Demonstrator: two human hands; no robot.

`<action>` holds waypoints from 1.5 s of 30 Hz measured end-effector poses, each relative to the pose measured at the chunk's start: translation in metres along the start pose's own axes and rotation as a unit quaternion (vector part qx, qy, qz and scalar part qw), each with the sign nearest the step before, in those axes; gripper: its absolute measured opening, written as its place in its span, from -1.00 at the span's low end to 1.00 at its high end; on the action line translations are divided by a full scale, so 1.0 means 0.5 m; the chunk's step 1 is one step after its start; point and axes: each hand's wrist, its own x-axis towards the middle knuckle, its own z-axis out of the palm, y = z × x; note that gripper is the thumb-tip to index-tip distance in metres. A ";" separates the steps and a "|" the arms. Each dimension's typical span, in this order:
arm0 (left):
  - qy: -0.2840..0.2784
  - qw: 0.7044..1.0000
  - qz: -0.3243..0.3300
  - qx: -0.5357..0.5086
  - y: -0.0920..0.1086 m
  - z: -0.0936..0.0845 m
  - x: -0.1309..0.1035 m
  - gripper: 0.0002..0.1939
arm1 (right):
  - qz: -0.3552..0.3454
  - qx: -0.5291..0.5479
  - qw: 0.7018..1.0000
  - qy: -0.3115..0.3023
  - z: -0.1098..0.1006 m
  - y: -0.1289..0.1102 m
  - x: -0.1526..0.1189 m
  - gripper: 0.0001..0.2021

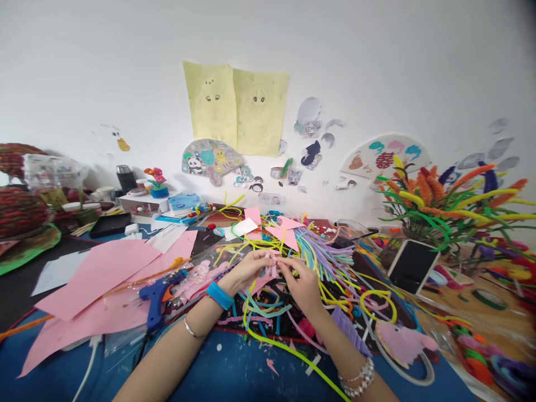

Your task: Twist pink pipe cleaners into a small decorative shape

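Both hands meet above the heaped craft materials in the middle of the table. My left hand (251, 268) is closed, its thumb and fingers pinching a small pink craft piece (272, 269) with strips hanging down. From the other side, the fingertips of my right hand (299, 279) pinch the same piece at its edge. The exact shape of the piece is partly hidden by the fingers. Under and around the hands lie many pipe cleaners (326, 251) in purple, teal and yellow. Pink paper scraps (285, 231) rest just beyond the fingers.
A blue glue gun (156, 304) and large pink paper sheets (100, 273) lie on the left. To the right, a phone (412, 267) leans before a pot of pipe-cleaner plants (444, 195). A pink fuzzy figure (402, 341) lies nearer. Drawings (237, 109) hang on the wall.
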 end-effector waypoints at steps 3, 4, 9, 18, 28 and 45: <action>0.033 0.999 0.026 -0.016 -0.004 0.002 0.002 -0.80 | 0.025 0.030 0.999 -0.028 0.004 -0.005 -0.001 -0.75; 0.046 0.998 0.034 -0.019 -0.006 0.002 0.003 -0.80 | 0.031 0.040 0.998 -0.038 0.005 -0.006 -0.001 -0.73; 0.112 0.991 0.068 -0.027 -0.014 0.006 0.005 -0.79 | 0.060 0.052 0.996 -0.035 0.010 -0.011 -0.004 -0.76; 0.170 0.979 0.110 0.008 -0.004 0.009 0.005 -0.81 | 0.103 0.037 0.994 -0.014 0.020 -0.016 -0.012 -0.80; 0.176 0.975 0.130 0.042 0.014 0.023 -0.003 -0.82 | 0.209 0.179 0.956 -0.098 0.016 -0.014 -0.001 -0.64; 0.222 0.958 0.150 0.100 0.008 0.039 -0.009 -0.81 | 0.167 0.060 0.980 -0.087 0.020 -0.021 -0.012 -0.63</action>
